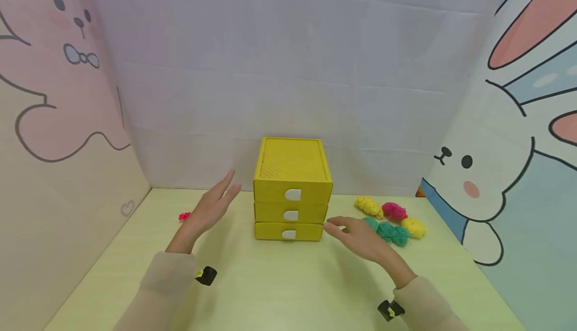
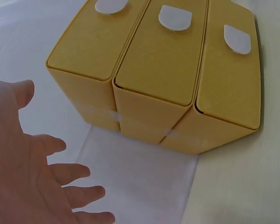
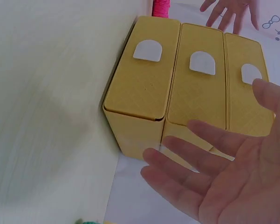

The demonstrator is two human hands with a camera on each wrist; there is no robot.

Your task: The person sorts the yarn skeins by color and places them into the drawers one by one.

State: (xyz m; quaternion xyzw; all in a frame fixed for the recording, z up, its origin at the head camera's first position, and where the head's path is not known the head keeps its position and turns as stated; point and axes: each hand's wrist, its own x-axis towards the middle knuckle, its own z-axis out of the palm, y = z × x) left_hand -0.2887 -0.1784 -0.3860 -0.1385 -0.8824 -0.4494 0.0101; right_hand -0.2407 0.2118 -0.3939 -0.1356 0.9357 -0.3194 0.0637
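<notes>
A yellow three-drawer box [image 1: 295, 158] stands on the table, its three drawers closed and each marked by a white rounded tab [image 1: 293, 195]. My left hand [image 1: 209, 208] is held to the left of the box, fingers spread and apart from it, as the left wrist view shows. On the other side, my right hand [image 1: 358, 238] hovers by the lower right corner of the box. Its fingers [image 3: 177, 177] are extended, overlapping the box's side in the right wrist view. Neither hand holds anything.
To the box's right lie small yarn bundles: yellow [image 1: 368, 207], pink [image 1: 394, 211] and green [image 1: 393, 234]. A bright pink thing [image 1: 184, 216] sits partly hidden behind my left hand. A white cloth wall [image 1: 288, 70] rises behind, with cartoon-printed panels [image 1: 500, 171] at both sides.
</notes>
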